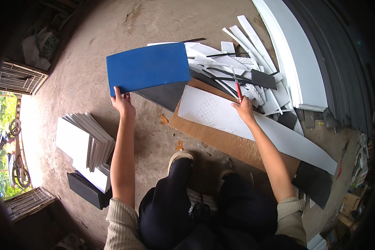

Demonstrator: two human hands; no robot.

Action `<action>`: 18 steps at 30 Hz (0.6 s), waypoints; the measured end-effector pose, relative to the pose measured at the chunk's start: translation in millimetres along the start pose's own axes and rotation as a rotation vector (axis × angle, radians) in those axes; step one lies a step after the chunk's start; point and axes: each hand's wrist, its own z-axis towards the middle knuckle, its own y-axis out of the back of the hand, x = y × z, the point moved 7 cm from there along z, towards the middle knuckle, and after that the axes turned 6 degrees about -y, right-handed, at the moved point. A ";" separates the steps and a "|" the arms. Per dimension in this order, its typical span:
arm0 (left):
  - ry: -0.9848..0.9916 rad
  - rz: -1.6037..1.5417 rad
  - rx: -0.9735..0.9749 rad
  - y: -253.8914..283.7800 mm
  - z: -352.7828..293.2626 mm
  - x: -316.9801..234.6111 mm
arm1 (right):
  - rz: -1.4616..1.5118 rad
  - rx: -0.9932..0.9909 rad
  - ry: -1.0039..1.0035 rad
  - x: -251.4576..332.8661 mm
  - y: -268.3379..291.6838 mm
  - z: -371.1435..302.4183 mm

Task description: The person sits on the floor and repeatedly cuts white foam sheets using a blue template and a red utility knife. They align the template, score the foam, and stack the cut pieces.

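My left hand (123, 102) grips the lower left corner of a blue rectangular foam-like sheet (148, 68), thumb on top. The sheet is tilted and raised above a dark grey sheet (164, 95). Closed around a red-handled utility knife (238, 91) is my right hand (246, 110), with the thin blade pointing away from me. Just under that hand lies a long white sheet (214, 107) with a dotted, marked surface. It rests on a brown board (198, 123), which sticks out along the near side.
White and black offcuts (233, 62) are heaped beyond the board. Stacked white sheets (85, 141) and black sheets (87, 189) stand on the left floor. Tall white panels (306, 62) line the right. A bicycle (18, 154) shows through the left doorway; my shoe (180, 160) is near the board.
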 end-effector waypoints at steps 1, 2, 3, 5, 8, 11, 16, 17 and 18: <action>0.066 -0.001 0.012 0.1 -5.4 6.2 | -0.039 -0.140 0.078 11.3 7.6 -0.2; 0.134 -0.002 0.026 -1.3 -13.0 14.6 | -0.002 -0.132 0.021 7.9 12.9 2.8; 0.176 0.005 0.070 1.9 -22.8 19.9 | 0.045 -0.107 -0.036 13.2 17.7 0.7; 0.267 0.077 0.208 -2.9 -51.6 43.7 | 0.147 -0.056 -0.137 -2.1 26.1 -3.0; 0.439 0.118 0.513 -30.5 -122.1 85.7 | 0.011 -0.137 -0.174 -54.0 61.7 -35.8; 0.613 0.166 0.594 -36.8 -175.4 114.8 | -0.102 -0.225 -0.305 -105.8 80.1 -86.8; 0.543 0.361 0.742 -40.6 -197.6 129.1 | -0.123 -0.299 -0.426 -146.8 96.7 -107.9; 0.525 0.437 0.783 -36.9 -195.1 129.4 | -0.177 -0.283 -0.421 -150.3 98.0 -109.2; 0.504 0.505 0.823 -35.6 -190.9 130.5 | -0.234 -0.271 -0.409 -150.9 100.5 -107.4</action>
